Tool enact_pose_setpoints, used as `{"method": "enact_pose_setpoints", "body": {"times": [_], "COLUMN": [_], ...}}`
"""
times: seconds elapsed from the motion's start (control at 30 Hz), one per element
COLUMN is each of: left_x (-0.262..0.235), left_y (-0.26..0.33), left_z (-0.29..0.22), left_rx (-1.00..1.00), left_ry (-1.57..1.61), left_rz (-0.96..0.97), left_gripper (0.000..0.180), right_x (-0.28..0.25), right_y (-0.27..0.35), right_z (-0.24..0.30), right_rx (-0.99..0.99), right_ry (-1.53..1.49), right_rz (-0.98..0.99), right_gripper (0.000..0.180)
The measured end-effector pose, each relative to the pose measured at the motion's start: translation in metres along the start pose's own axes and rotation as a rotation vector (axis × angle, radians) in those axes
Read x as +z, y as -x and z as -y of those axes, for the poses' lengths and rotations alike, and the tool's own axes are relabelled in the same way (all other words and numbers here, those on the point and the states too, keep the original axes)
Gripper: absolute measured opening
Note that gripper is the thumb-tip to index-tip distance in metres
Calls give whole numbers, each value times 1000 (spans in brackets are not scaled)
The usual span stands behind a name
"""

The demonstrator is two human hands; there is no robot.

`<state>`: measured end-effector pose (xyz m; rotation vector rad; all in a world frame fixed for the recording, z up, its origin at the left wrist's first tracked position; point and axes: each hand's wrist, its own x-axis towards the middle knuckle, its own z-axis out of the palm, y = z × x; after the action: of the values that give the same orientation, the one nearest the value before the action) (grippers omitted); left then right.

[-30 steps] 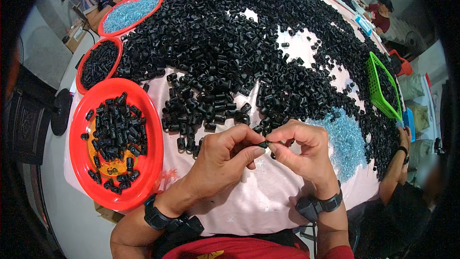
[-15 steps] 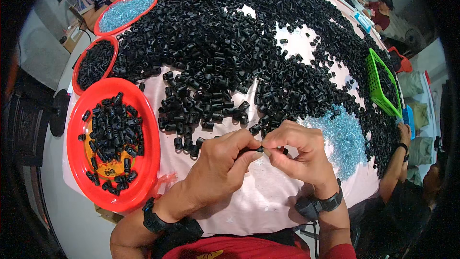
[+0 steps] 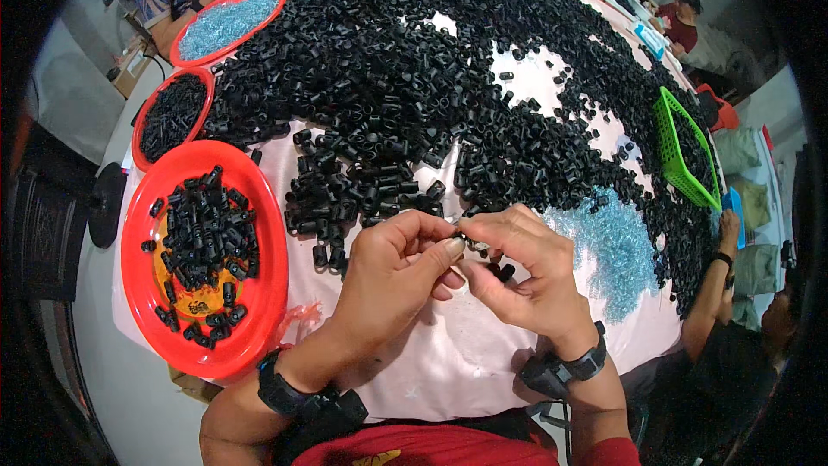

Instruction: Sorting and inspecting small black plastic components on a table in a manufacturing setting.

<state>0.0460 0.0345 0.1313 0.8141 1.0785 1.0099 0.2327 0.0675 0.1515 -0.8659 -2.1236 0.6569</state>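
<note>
Over the middle of the pink cloth, my hands meet fingertip to fingertip. My left hand [image 3: 401, 259] pinches a small black plastic part [image 3: 463, 240], which looks like a cord-lock piece; the fingers mostly cover it. My right hand [image 3: 528, 272] has its index fingertip against the top of that part, where a small silvery bit shows, perhaps a spring. Its thumb sits lower, and a black barrel piece [image 3: 505, 273] is tucked within its curled fingers. Just beyond my hands lies a big heap of loose black barrel pieces [image 3: 371, 86].
A red oval tray [image 3: 138, 293] of black parts stands at my left. Behind it are a red plate [image 3: 210, 91] of thin black pieces and another [image 3: 280, 2] of springs. Loose springs [image 3: 617, 259] lie right, near a green basket [image 3: 677, 173]. Other people sit around the table.
Both hands have shifted slightly left and away from me. The right thumb has moved away from the left fingertips, and the black piece in the right hand shows more.
</note>
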Motion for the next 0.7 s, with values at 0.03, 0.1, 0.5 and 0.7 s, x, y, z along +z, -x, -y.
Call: {"method": "enact_pose_setpoints", "body": {"times": [0.03,0.1,0.5,0.7], "left_x": [-2,-6,-6,-7], "left_y": [-3,-6,-4,-3], "left_z": [4,10,3,2], "left_rx": [-9,-13,-27,-31], "left_ry": [58,114,59,99], "left_rz": [41,78,128,161], "left_gripper": [18,18,13,13], "right_x": [0,2,8,14], "right_y": [0,-1,6,5], "right_z": [0,-2,-6,-9], "right_rx": [-41,-88,47,-15], "right_ry": [41,80,29,67], "right_rz": [6,10,48,-20], "right_gripper": [32,34,49,51]}}
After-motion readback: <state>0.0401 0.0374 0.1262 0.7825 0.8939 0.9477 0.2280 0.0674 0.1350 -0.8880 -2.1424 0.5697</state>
